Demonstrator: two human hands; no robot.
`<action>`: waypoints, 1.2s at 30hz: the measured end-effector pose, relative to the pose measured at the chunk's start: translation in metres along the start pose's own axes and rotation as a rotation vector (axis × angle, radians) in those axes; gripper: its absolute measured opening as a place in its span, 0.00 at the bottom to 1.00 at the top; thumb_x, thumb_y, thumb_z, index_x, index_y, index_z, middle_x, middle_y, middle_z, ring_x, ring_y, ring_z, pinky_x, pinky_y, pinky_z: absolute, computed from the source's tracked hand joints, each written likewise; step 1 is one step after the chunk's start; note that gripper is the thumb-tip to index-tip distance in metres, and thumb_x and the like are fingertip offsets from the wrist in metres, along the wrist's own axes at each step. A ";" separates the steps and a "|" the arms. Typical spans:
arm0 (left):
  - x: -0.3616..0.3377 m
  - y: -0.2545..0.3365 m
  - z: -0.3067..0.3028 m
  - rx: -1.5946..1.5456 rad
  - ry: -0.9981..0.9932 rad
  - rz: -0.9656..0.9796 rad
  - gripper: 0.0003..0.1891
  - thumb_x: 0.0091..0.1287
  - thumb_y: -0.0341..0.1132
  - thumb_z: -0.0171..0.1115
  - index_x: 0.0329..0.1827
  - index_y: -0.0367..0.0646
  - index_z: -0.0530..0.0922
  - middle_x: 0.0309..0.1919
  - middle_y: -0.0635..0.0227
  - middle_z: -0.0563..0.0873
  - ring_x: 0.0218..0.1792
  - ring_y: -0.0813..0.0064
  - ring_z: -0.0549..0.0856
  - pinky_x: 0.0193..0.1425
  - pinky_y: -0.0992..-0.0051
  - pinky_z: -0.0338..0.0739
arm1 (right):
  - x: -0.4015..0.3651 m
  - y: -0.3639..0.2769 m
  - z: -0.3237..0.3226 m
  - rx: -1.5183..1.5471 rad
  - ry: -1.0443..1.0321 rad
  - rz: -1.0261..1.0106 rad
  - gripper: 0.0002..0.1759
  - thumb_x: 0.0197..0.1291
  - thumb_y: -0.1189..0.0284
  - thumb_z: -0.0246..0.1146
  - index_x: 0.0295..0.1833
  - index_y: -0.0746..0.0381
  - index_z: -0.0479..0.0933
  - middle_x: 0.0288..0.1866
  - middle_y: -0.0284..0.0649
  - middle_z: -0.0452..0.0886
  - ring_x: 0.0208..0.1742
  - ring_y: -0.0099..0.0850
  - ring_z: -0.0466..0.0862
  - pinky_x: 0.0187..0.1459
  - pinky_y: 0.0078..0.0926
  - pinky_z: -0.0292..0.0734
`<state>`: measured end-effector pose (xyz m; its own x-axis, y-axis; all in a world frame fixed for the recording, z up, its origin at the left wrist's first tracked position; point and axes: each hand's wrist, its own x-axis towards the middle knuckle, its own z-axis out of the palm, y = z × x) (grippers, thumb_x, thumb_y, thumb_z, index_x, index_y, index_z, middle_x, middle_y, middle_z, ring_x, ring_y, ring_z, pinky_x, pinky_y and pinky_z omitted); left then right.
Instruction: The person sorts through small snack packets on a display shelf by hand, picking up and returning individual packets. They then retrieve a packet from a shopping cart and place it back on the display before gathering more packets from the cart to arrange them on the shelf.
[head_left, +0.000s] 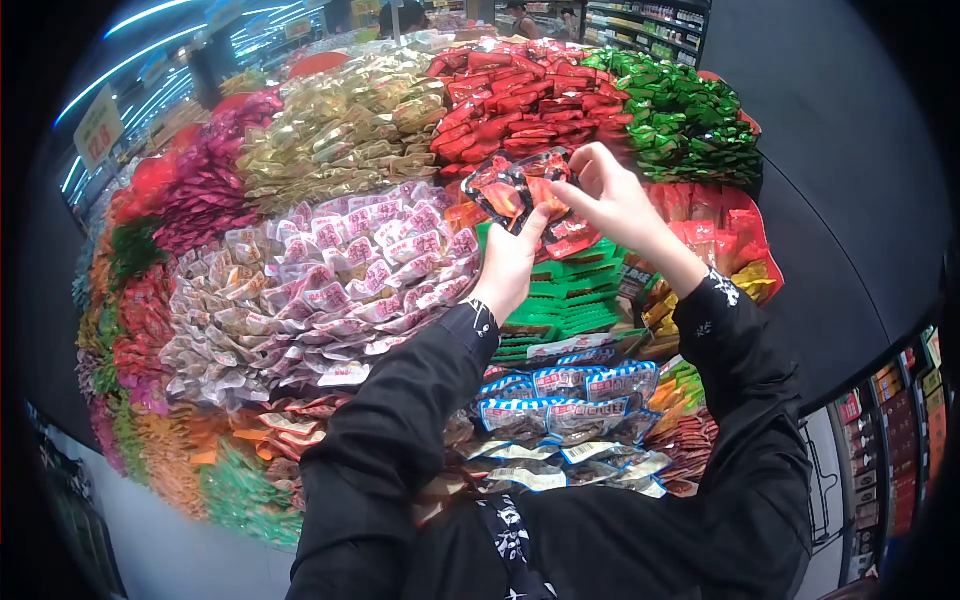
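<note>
Above the heaped display I hold glossy black, red and orange snack packets (510, 195); how many cannot be told. My left hand (512, 262) grips their lower edge, thumb on top and the other fingers mostly hidden. At the right side, my right hand (618, 208) has its fingers bent, thumb and fingertips at the packets' edge. Green packets (565, 295) are stacked right beneath my hands. Pink and white clear-wrapped packets (350, 255) spread out left of my left hand, and red packets (525, 105) lie beyond.
Blue-striped packets (555, 390) lie close to my body. Dark green packets (690, 120) and gold ones (340, 135) sit toward the back. A dark smooth surface (830, 190) borders the display on the right. A price sign (98, 130) stands at left; people (522, 20) are in the background.
</note>
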<state>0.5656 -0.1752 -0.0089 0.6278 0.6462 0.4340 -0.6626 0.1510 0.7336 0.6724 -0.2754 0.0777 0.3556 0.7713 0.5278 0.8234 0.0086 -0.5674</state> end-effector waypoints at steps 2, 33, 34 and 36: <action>0.001 0.001 0.000 0.046 0.056 -0.020 0.16 0.66 0.38 0.62 0.49 0.33 0.77 0.43 0.68 0.83 0.42 0.83 0.80 0.47 0.79 0.73 | -0.002 0.011 0.012 0.059 0.041 -0.071 0.35 0.51 0.53 0.69 0.56 0.63 0.65 0.28 0.36 0.75 0.32 0.24 0.77 0.34 0.24 0.72; 0.002 -0.004 -0.007 0.178 -0.017 0.006 0.11 0.66 0.37 0.61 0.43 0.39 0.77 0.38 0.76 0.79 0.37 0.85 0.75 0.43 0.79 0.69 | 0.015 -0.005 -0.055 -0.124 -0.577 0.047 0.18 0.50 0.75 0.67 0.47 0.64 0.73 0.40 0.31 0.74 0.42 0.18 0.73 0.45 0.19 0.71; 0.004 -0.003 -0.005 0.178 -0.021 0.012 0.11 0.66 0.37 0.61 0.43 0.39 0.77 0.38 0.76 0.79 0.37 0.85 0.75 0.43 0.79 0.69 | 0.016 -0.013 -0.055 -0.139 -0.566 0.010 0.19 0.50 0.75 0.67 0.48 0.64 0.73 0.40 0.31 0.74 0.42 0.18 0.73 0.45 0.18 0.71; 0.002 -0.005 -0.004 0.076 -0.005 0.060 0.10 0.66 0.37 0.61 0.43 0.39 0.77 0.37 0.76 0.80 0.36 0.85 0.75 0.42 0.79 0.69 | 0.020 -0.008 -0.055 0.008 -0.388 -0.065 0.21 0.50 0.75 0.67 0.51 0.64 0.71 0.41 0.32 0.74 0.42 0.19 0.75 0.43 0.18 0.72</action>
<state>0.5686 -0.1715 -0.0136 0.5900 0.6486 0.4809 -0.6665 0.0551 0.7435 0.6971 -0.2952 0.1271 0.1083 0.9522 0.2855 0.8345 0.0689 -0.5467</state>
